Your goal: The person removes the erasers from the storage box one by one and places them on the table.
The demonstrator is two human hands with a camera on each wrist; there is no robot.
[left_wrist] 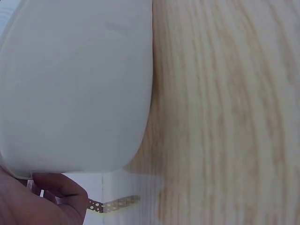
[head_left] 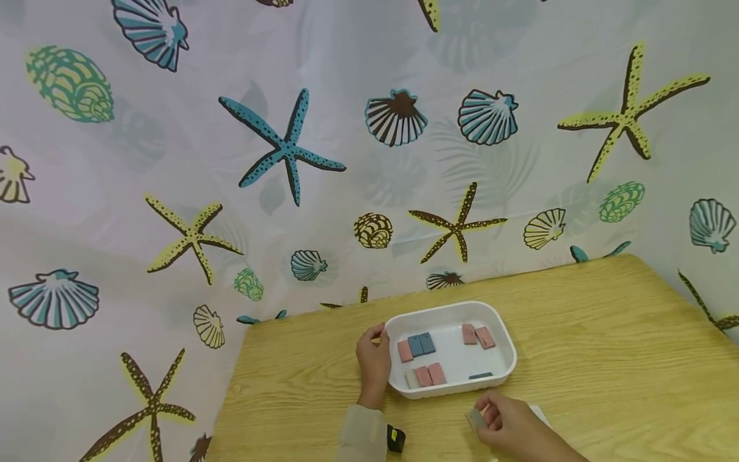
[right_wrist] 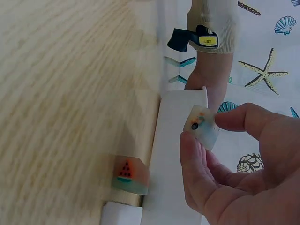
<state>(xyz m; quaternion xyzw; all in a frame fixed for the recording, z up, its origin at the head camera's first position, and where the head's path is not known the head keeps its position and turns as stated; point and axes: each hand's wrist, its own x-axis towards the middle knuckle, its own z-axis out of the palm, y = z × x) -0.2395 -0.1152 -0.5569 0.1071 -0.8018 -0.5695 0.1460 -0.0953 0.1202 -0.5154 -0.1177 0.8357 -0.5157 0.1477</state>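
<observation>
A white plastic tray (head_left: 453,359) stands on the wooden table, holding several pink, blue-grey and pale tiles. My left hand (head_left: 373,362) grips its left rim; in the left wrist view the fingers (left_wrist: 61,185) curl at the edge of the white tray wall (left_wrist: 79,93). In front of the tray, my right hand (head_left: 510,423) pinches a small pale tile (head_left: 475,419) between thumb and fingertips. The right wrist view shows an orange and dark print on that tile (right_wrist: 201,126). Another tile (right_wrist: 131,176), with a watermelon slice on it, lies on the table nearby.
A white flat-topped object (right_wrist: 122,213) lies beside the watermelon tile, partly behind my right hand in the head view. A black device (head_left: 395,438) with a yellow label sits at the left sleeve. Behind the table (head_left: 600,321) hangs a shell-and-starfish curtain (head_left: 335,237).
</observation>
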